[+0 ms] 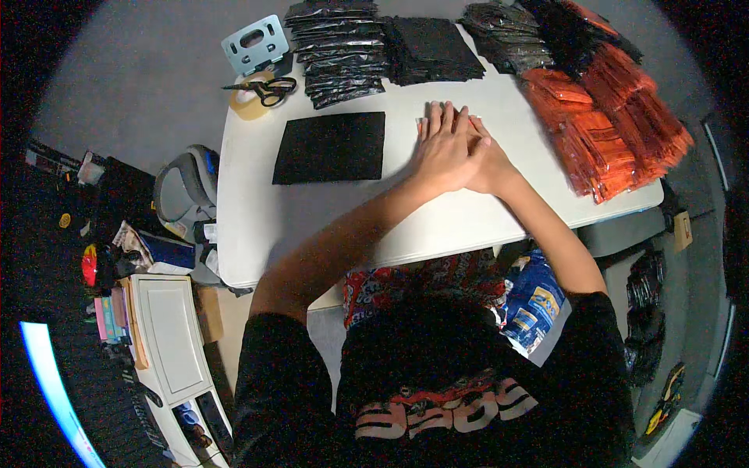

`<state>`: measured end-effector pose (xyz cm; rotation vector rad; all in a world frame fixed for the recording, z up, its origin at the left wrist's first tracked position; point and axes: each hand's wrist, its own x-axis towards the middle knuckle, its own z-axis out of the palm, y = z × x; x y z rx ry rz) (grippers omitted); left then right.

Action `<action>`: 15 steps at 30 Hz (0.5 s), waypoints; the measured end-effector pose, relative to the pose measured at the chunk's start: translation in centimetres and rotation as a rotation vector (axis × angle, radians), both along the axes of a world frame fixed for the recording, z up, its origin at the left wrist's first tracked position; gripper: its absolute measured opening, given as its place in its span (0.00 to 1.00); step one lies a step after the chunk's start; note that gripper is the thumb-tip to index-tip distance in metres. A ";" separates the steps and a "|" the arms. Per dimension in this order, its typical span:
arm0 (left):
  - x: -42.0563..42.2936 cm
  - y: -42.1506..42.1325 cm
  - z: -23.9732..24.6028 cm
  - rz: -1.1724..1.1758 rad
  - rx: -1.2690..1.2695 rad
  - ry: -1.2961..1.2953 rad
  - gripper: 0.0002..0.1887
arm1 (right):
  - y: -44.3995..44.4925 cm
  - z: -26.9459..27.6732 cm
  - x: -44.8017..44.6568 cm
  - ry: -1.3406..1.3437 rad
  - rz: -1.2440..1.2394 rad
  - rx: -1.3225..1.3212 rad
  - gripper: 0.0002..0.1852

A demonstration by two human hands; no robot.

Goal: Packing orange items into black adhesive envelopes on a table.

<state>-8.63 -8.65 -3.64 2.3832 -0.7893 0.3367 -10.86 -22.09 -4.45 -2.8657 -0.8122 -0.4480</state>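
My left hand [443, 153] lies palm down across my right hand [493, 167] on the white table [433, 228]. The left fingers point away from me and are slightly spread. Beneath the hands, bits of a small orange-red item [472, 124] with a clear edge show around the fingertips; most of it is covered. The right fingers are largely hidden under the left hand. Left of the hands, a flat black rectangular sheet or bag [330, 147] rests on the tabletop.
Black plastic packets [339, 58], a flat black stack [433, 50] and dark packets [506, 38] line the far side. Orange packets [603, 152] fill the right. Scissors [272, 90] lie on a tape roll [248, 108] by a metal plate [256, 44].
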 end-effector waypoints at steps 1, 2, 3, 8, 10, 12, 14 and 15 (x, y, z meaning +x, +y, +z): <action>-0.1 0.0 0.1 0.006 0.012 0.016 0.41 | 0.0 0.1 -0.1 0.004 0.002 0.005 0.41; -0.2 -0.1 0.2 0.011 0.023 0.030 0.41 | 0.0 0.3 -0.2 -0.001 0.010 0.012 0.41; -0.3 -0.2 0.4 0.002 0.029 0.031 0.41 | -0.2 0.4 -0.5 -0.007 0.009 0.020 0.41; -0.3 0.6 0.8 -0.004 -0.068 0.056 0.40 | -1.6 0.9 1.2 0.023 0.162 0.182 0.36; -0.5 2.1 2.4 -0.064 -0.001 0.000 0.39 | -2.1 2.9 0.7 -0.092 0.207 0.443 0.25; -0.9 4.0 3.6 -0.066 0.052 -0.193 0.35 | -3.5 5.2 -1.0 -0.026 -0.003 0.516 0.21; -0.8 5.8 4.0 -0.131 0.060 -0.077 0.34 | -4.1 7.5 -3.0 0.067 -0.281 0.496 0.11; -0.6 6.6 4.0 -0.191 0.071 0.039 0.33 | -4.1 7.8 -3.4 0.062 -0.285 0.500 0.11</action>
